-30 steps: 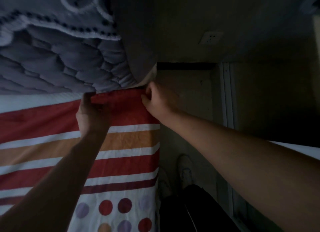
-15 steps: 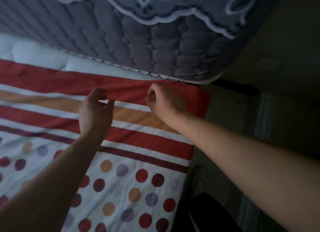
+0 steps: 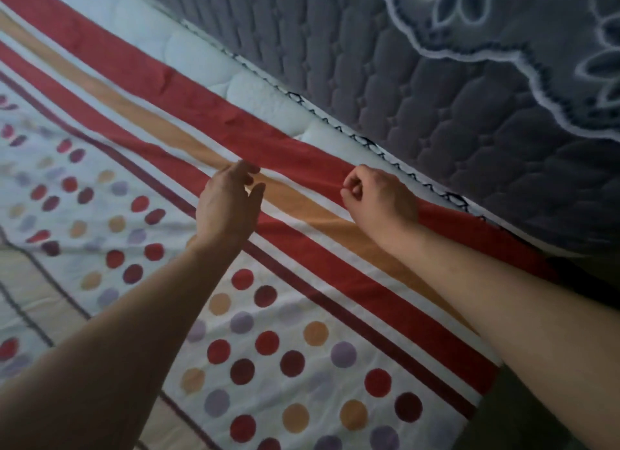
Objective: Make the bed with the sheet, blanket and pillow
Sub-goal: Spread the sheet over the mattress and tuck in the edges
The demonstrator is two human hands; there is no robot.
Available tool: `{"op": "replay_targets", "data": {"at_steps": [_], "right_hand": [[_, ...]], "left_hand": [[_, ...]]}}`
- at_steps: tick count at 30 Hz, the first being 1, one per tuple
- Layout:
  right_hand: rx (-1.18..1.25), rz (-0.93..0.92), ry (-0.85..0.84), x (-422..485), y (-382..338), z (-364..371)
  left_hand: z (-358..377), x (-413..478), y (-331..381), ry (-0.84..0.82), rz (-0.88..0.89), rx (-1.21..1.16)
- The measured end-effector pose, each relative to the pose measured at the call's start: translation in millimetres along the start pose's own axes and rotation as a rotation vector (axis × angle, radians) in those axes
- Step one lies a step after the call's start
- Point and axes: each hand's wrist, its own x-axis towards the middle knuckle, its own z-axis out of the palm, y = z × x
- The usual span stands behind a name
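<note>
My right hand (image 3: 379, 198) pinches the red border of the striped sheet (image 3: 302, 349) spread over the mattress (image 3: 201, 60), left hand (image 3: 228, 208) now open, both moved along from the corner, edge nearly straight.

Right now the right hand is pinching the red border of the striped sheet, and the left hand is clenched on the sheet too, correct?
Not quite. The head view shows the right hand pinching the red border of the striped sheet, but the left hand is not clenched on it. Its fingers are straight and relaxed over the stripes, holding nothing.
</note>
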Motion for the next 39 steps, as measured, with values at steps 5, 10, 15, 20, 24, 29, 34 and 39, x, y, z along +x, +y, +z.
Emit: {"op": "replay_targets", "data": {"at_steps": [5,10,15,20,24,29,34,39], "right_hand": [[-0.046,0.034,0.017,33,-12,6],[-0.031,0.090,-0.017,64,-1,22],[-0.011,0.126,-0.065,89,5,41],[-0.037,0.155,-0.088,108,9,53],[-0.054,0.186,-0.099,114,13,64],[-0.006,0.224,-0.092,121,15,82],[0.069,0.210,-0.032,123,17,101],[0.327,0.140,0.142,119,14,98]], "left_hand": [[1,44,-12,-0.007,0.015,0.034],[23,84,-7,-0.074,0.015,0.058],[50,121,-8,-0.128,0.026,0.119],[67,149,-12,-0.193,0.013,0.250],[82,163,-15,-0.266,-0.078,0.233],[98,169,-17,-0.248,0.016,0.245],[101,172,-18,-0.212,0.003,0.214],[103,176,-9,-0.079,0.047,-0.024]]}}
